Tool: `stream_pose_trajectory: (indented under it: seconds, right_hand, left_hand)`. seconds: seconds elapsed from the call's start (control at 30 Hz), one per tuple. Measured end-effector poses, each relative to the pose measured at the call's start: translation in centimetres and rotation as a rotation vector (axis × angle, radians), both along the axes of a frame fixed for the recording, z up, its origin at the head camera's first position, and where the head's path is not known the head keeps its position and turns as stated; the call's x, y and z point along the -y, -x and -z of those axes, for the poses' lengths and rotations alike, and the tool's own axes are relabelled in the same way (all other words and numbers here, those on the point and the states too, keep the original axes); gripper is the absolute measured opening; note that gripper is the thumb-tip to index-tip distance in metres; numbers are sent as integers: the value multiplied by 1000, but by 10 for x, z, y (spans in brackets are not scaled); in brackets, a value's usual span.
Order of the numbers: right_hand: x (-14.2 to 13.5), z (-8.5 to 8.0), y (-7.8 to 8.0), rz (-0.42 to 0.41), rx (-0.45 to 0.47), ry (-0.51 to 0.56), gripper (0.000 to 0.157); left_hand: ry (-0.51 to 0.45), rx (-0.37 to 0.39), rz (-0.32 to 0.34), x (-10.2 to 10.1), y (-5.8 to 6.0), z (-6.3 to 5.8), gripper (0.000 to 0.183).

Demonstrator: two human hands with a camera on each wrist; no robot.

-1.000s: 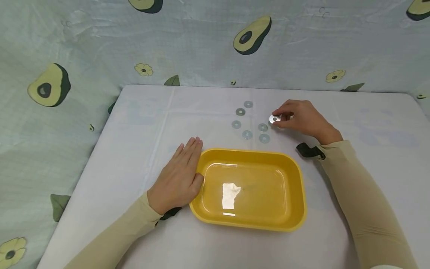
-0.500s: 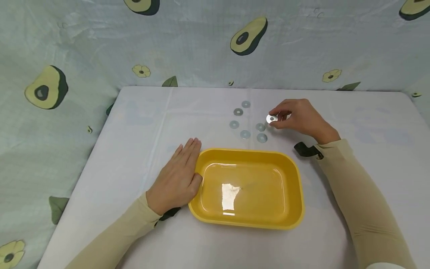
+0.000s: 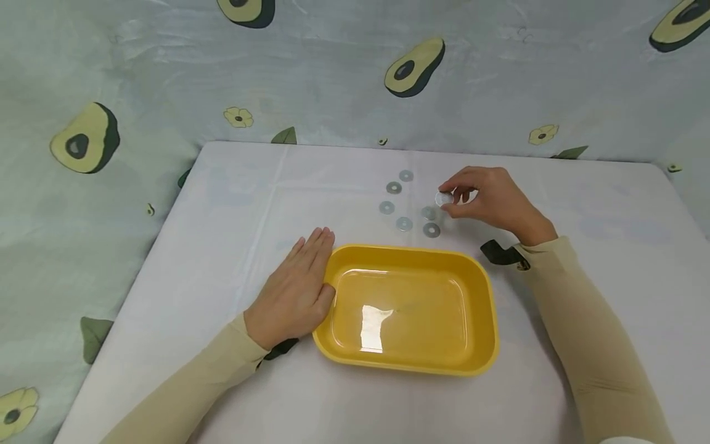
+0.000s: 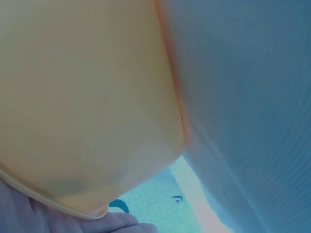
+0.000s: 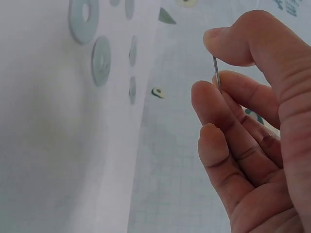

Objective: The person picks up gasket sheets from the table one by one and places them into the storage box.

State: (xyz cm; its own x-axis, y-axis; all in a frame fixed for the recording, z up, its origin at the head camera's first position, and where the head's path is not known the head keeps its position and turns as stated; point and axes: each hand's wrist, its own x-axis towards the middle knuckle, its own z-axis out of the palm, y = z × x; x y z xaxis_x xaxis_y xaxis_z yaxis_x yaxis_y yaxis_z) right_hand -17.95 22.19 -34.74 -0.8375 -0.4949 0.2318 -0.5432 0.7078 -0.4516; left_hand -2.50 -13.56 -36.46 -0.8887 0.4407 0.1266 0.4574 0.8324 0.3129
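Note:
In the head view my right hand pinches a flat metal washer between thumb and fingertips, above the table. Edge-on, the same washer shows as a thin line in the right wrist view. Several more washers lie flat on the cloth just left of this hand, one of them nearest the tray. My left hand rests against the left side of a yellow rectangular tray, its fingers straight and its thumb at the rim. The tray's wall fills much of the left wrist view.
A white cloth covers the table. Behind and to the left hangs a pale curtain printed with avocados. The tray's inside shows only a bright reflection. A dark strap sits at my right wrist.
The pinched washer has shifted slightly left with my right hand, and its face has turned from bright to dull. My left hand stays against the tray. The head view has shifted a little.

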Motion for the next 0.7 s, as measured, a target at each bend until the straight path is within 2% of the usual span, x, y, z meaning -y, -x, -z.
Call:
stream_pose_trajectory:
  seconds: [0.3, 0.47, 0.7]
  right_hand:
    - [11, -10, -10, -84, -47, 32, 29]
    - [14, -20, -17, -158, -72, 30, 30]
    - [23, -32, -25, -275, -77, 4, 28]
  left_hand:
    - [0, -15, 8, 0, 1, 2, 66]
    - [-9, -51, 16, 0, 1, 3, 65]
    - [-16, -41, 14, 0, 1, 2, 66]
